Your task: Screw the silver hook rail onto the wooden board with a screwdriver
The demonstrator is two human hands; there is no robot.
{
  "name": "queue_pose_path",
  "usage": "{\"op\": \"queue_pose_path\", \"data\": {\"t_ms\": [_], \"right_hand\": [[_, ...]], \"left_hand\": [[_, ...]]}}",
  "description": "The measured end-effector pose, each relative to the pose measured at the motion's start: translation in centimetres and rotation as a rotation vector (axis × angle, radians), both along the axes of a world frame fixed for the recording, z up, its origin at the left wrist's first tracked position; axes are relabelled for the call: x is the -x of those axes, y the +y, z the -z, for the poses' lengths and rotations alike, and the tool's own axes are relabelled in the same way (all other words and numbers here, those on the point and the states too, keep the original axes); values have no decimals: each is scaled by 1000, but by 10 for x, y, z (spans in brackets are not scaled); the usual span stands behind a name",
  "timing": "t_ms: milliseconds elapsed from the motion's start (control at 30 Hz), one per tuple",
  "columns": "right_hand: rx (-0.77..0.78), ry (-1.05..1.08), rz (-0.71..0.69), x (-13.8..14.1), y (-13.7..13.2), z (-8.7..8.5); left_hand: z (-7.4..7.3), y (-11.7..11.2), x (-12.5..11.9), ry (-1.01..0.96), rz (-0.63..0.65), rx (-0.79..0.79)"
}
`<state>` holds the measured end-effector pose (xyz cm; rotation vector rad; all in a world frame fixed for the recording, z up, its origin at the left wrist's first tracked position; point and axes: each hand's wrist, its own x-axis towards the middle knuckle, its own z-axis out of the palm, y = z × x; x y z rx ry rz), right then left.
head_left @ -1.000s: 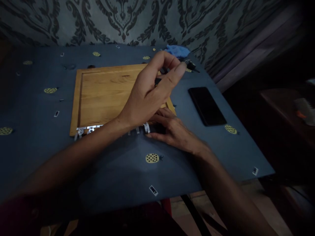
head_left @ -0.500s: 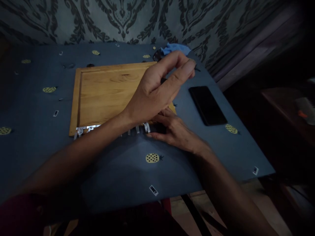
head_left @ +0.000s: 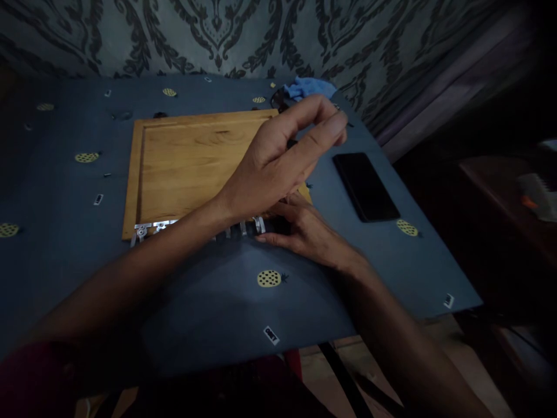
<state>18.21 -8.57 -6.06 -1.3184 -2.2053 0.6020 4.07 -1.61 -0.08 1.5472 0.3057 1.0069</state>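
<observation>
A shallow wooden panel (head_left: 183, 168) with a raised rim lies on the blue tablecloth. Along its near edge runs a row of small silver metal fittings (head_left: 159, 225), partly hidden by my left forearm. My left hand (head_left: 278, 159) is raised above the panel's right side, thumb and fingers pinched together. A bit of something dark shows inside its curl, but I cannot make out what it holds. Below it, my right hand (head_left: 308, 232) is closed at the right end of the row, its thumb against the last fitting. Its other fingertips are hidden under the left hand.
A black phone (head_left: 366, 187) lies to the right of the panel. Behind my left hand sit a crumpled blue cloth (head_left: 310, 88) and a dark object. The tablecloth (head_left: 209, 302) has a pineapple print, and a patterned curtain (head_left: 217, 35) hangs behind.
Both hands keep almost the same place and grip. My left fingertips have shifted very slightly, and the view has moved a little.
</observation>
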Motion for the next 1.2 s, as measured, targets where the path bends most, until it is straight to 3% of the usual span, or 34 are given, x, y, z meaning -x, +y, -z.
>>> {"op": "queue_pose_path", "data": {"t_ms": [800, 1033, 1200], "right_hand": [[-27, -9, 1, 1, -1, 3], [-31, 39, -36, -2, 2, 5], [-32, 58, -61, -1, 3, 5]], "left_hand": [[-1, 9, 4, 97, 133, -29], [-5, 2, 16, 96, -42, -208], [3, -9, 30, 158, -179, -328]]}}
